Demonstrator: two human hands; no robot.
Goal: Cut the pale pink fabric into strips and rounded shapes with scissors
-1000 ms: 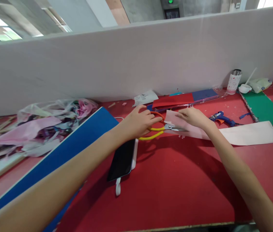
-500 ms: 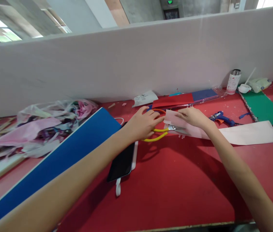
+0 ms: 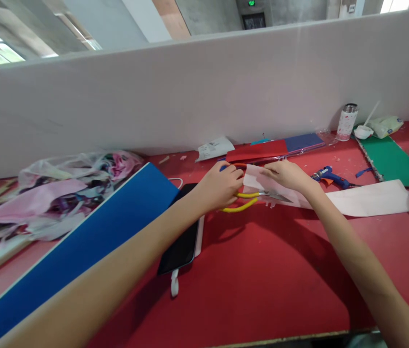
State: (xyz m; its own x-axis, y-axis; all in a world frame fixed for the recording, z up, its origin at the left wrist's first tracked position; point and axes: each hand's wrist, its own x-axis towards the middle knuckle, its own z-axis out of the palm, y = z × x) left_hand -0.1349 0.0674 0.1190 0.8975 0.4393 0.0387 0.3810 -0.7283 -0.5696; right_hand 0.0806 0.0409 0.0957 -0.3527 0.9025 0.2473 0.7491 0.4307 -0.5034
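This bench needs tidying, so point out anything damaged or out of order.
The green board at the right has a rough, ragged left edge, unlike the blue board's straight one. Small loose scraps lie near the blue board's far corner. The scissors in the left hand show no obvious damage.

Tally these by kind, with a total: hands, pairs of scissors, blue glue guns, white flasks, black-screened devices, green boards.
Left hand and right hand: 2
Scissors: 1 pair
Blue glue gun: 1
White flask: 1
Black-screened device: 1
Green board: 1
Total: 7
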